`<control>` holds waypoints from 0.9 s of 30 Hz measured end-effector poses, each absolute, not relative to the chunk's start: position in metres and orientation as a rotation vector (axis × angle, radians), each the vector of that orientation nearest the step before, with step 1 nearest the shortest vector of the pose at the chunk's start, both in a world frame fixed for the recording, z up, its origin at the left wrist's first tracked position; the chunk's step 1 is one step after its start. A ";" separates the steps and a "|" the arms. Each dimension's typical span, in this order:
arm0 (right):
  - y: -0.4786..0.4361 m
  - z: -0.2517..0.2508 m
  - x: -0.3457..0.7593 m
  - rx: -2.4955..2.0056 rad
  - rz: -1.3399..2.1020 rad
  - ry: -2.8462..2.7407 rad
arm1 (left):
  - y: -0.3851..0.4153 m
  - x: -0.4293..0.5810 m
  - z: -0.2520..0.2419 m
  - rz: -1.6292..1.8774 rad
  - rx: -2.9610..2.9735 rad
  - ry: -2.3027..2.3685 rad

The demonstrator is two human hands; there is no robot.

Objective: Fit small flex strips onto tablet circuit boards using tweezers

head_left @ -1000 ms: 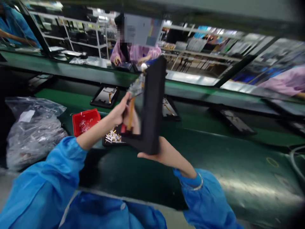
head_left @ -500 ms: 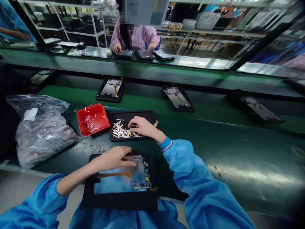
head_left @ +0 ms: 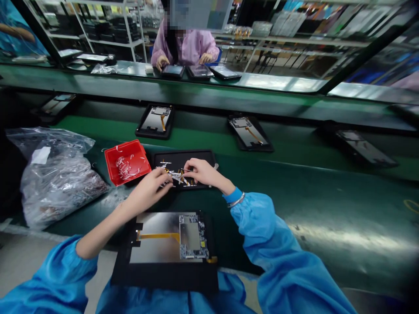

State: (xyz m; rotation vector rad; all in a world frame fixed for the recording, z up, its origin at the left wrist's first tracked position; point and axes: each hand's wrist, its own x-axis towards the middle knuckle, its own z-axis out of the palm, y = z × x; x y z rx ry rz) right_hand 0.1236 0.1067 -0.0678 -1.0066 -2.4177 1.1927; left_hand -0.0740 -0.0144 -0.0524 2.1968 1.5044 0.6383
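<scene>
The left hand (head_left: 149,189) and right hand (head_left: 203,171) curl over light, flimsy ribbon strips (head_left: 173,175), best pinched by their ends, in a black tray (head_left: 196,156) on the table (head_left: 327,218); any grip can't be told.

Bright, fairly even light from above; source out of frame. Broad white glare on green desk (head_left: 347,237), right side. Second glare strip along far desk edge (head_left: 278,83). Small hard highlights on plastic bag (head_left: 55,187). Deep shadow below near edge of far desk, left side. Strong wide-angle bowing toward edges; shelving (head_left: 108,30) leans. Corners darkened, lower right most. Focus sharp overall, no motion blur. Pixelated patch (head_left: 178,17) at top.
</scene>
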 end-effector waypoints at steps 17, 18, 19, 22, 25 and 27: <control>0.097 -0.066 0.144 -0.998 1.358 -2.071 | 0.039 -0.079 -0.069 0.701 2.085 1.472; 0.098 -0.068 0.145 -1.001 1.356 -2.063 | 0.039 -0.081 -0.069 0.712 2.077 1.480; 0.098 -0.069 0.146 -1.003 1.348 -2.053 | 0.038 -0.083 -0.069 0.722 2.070 1.487; 0.097 -0.068 0.145 -0.998 1.310 -2.011 | 0.036 -0.085 -0.065 0.753 2.062 1.499; 0.092 -0.061 0.140 -0.958 1.331 -1.967 | 0.035 -0.083 -0.057 0.771 2.064 1.479; 0.088 -0.056 0.136 -0.921 1.396 -1.939 | 0.033 -0.080 -0.050 0.785 2.063 1.454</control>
